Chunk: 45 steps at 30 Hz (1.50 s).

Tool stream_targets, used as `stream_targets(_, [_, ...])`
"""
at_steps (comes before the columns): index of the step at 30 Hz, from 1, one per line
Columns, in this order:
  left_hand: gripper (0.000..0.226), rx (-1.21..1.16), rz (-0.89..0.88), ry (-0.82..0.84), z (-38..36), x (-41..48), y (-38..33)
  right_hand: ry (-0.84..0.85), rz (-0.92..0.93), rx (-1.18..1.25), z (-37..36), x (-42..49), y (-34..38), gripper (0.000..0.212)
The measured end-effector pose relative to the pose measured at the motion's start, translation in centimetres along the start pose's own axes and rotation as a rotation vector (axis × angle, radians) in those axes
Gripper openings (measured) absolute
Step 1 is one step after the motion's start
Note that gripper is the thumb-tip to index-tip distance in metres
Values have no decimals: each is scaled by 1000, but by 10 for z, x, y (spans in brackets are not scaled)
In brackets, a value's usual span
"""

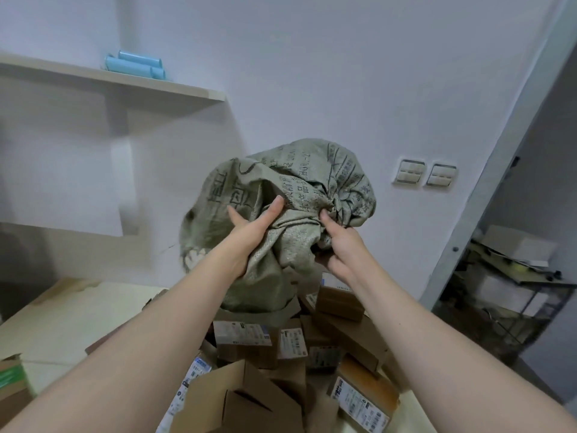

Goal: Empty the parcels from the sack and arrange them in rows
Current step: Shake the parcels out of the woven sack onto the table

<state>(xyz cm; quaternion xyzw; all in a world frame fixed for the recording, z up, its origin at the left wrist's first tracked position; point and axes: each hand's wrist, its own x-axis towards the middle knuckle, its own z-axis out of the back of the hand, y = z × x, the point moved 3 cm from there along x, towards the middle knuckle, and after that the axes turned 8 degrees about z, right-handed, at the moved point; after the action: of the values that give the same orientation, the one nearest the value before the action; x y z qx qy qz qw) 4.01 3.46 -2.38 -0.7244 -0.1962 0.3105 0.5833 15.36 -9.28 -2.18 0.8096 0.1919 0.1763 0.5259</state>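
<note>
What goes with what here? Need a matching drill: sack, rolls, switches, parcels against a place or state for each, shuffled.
Things
1 sack
2 rolls
3 switches
4 parcels

Places or states
A on the shelf
B heaped under the sack
C on the wall, right side
D gripped by left hand and right hand

Pairs: 1-D, 2-A, 3-C, 4-B
</note>
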Motion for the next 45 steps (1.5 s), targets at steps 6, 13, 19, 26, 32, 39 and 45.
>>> stream_targets(6, [163, -215, -20, 85, -2, -1, -4, 55, -170, 76, -10, -16, -15, 50])
stream_targets(13, [123, -132, -70, 6, 2, 11, -2, 136, -352, -7, -22, -21, -6, 56])
stream_targets(19, [108, 150, -143, -293, 30, -3, -5, -170, -212, -445, 17, -10, 11, 85])
stream_targets(26, [78, 137, -78, -176, 11, -14, -8, 440, -214, -498, -6, -23, 0, 126])
stream_targets(32, [130, -175, -27, -229, -1, -8, -10, 137, 40, -150, -30, -22, -16, 95])
stream_targets(39, [77, 565, -448, -725, 6, -58, -36, 27, 132, -154, -23, -12, 0, 62])
stream_targets(45, [101, 755, -483, -511, 49, -38, -86, 285, 188, -323, -12, -18, 14, 65])
